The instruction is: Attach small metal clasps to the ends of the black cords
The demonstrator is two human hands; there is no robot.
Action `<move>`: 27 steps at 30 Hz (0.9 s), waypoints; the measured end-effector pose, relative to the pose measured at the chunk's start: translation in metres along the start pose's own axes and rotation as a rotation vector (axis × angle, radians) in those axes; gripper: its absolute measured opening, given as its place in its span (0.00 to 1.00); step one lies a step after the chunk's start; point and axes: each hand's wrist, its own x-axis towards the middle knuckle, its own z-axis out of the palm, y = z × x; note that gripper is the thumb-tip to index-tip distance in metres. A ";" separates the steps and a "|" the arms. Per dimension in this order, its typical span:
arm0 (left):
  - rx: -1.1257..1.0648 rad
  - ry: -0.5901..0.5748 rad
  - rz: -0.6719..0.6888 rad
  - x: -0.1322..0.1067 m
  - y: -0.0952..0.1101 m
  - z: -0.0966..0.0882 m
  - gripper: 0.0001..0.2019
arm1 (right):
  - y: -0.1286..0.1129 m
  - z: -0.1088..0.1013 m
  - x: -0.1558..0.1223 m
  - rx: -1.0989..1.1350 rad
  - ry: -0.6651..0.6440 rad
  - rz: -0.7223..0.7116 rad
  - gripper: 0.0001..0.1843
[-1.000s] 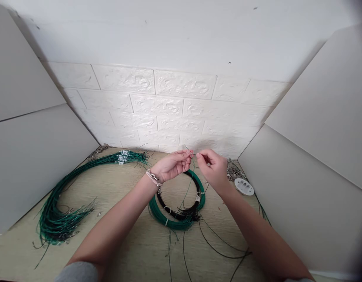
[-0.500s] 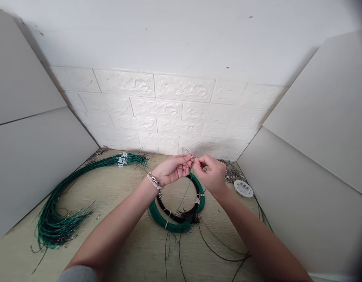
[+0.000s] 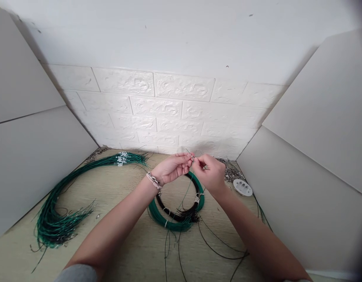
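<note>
My left hand [image 3: 175,168] and my right hand [image 3: 210,171] meet above the far part of the work surface. Thumb and fingers of each pinch a thin green cord [image 3: 188,184], close to a tiny shiny piece [image 3: 193,157] between the fingertips. That piece is too small to make out clearly. One dark cord end sticks up past the left fingertips. Below the hands lies a coil of green cords [image 3: 166,224], with a coil of black cords [image 3: 160,203] inside it, both tied with light bands. My hands partly hide the coils' far side.
A long bundle of green cords [image 3: 53,199] curves along the left, with white tags [image 3: 122,158] at its far end. Small metal bits [image 3: 232,172] and a white oval dish [image 3: 242,187] sit at right. Loose cords trail toward me. Panels and a white wall [image 3: 169,88] enclose the surface.
Both hands stay almost in the same place, still pinching the cord and the tiny piece. The whole view has shifted very slightly.
</note>
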 end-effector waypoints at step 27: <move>0.146 0.013 0.115 0.005 -0.002 -0.009 0.05 | -0.008 -0.009 0.009 -0.282 -0.161 -0.080 0.12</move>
